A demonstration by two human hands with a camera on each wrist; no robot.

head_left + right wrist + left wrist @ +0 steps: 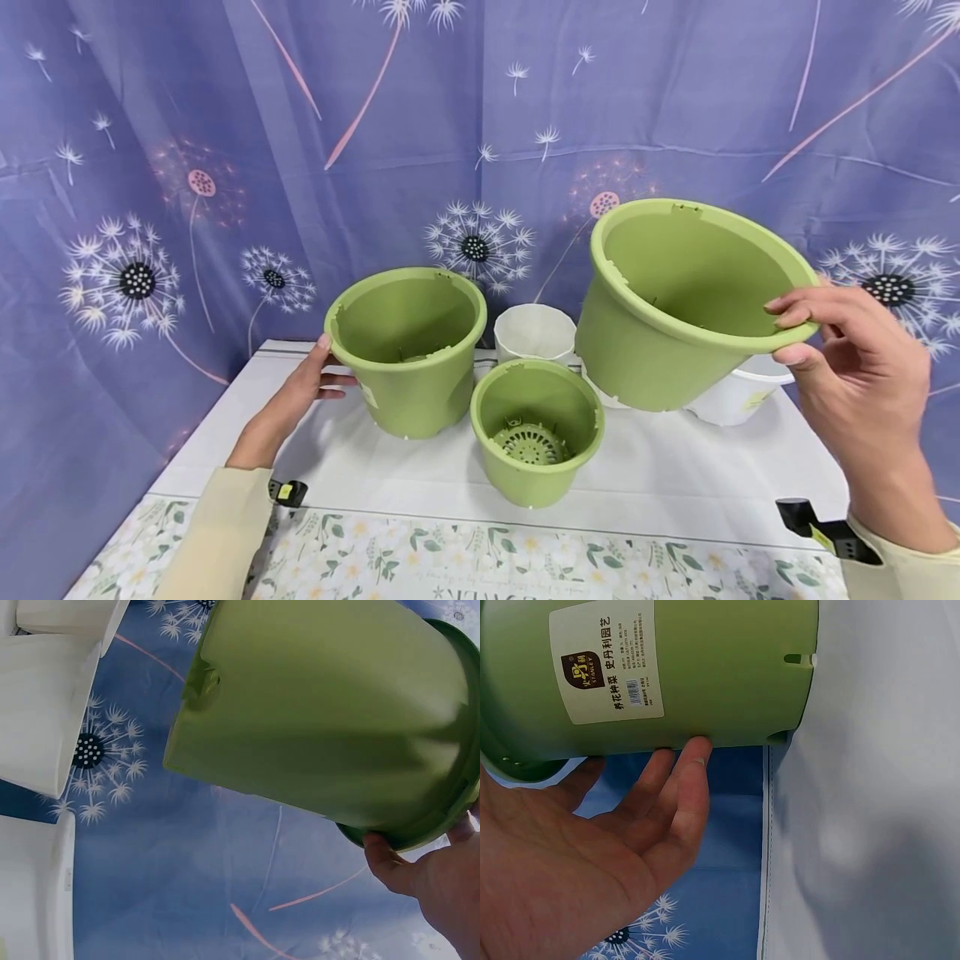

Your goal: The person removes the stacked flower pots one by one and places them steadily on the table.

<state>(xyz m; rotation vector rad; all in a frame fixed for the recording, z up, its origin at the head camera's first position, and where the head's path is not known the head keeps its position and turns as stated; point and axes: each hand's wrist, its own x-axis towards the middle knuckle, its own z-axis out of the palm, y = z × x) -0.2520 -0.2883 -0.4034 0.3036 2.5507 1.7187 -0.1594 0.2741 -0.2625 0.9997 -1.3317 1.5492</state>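
My right hand (862, 358) pinches the rim of a large green flowerpot (645, 350), fingers inside and thumb outside. This pot is tilted in the air above the white cloth, as the right wrist view also shows. At the left stands another large green flowerpot (420, 400), upright, with a printed label (607, 664) on its side. My left hand (300, 387) rests against that pot's side and rim with fairly straight fingers, seen up close in the left wrist view. Between the two is a smaller green flowerpot (536, 485) with a slotted bottom; neither hand touches it.
Behind the green pots stand a white pot (534, 332) and, at the right, another white pot (735, 398), partly hidden by the raised pot. A white cloth with a floral border (450, 542) covers the table. A purple dandelion curtain (420, 167) hangs behind.
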